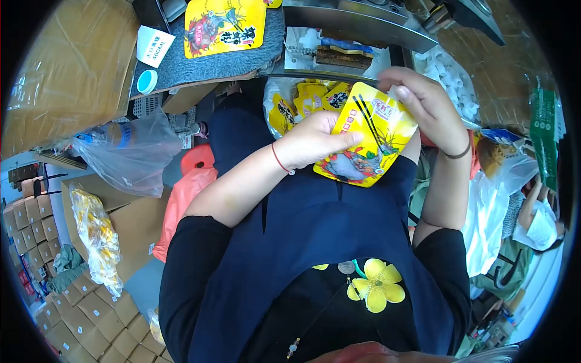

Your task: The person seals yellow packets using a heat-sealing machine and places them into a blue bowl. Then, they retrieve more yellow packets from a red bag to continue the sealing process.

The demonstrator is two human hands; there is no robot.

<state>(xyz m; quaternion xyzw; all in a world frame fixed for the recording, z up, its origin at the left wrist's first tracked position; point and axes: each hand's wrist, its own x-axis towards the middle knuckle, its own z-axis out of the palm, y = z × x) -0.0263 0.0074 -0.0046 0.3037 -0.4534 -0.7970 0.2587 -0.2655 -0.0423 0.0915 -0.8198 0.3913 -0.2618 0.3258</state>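
My left hand point(316, 140) is closed on the left edge of a yellow printed pouch point(369, 136), its thumb lying across the front. A picture of a bowl of food and black chopsticks shows on the pouch, which is tilted over my lap. At the pouch's upper right corner, my right hand point(425, 107) pinches the edge between thumb and fingers. Just beyond my hands, a clear plastic bag point(272, 112) holds several more yellow pouches point(315, 97). Another yellow pouch point(225, 29) lies flat on the grey cloth-covered table.
A metal machine point(363, 27) stands ahead of me. On the grey tabletop point(275, 48) are a labelled white cup point(155, 46) and a teal-lidded jar point(146, 81). A red plastic bag point(184, 199) hangs at left, near stacked cartons point(97, 320). Another person point(538, 218) sits at far right.
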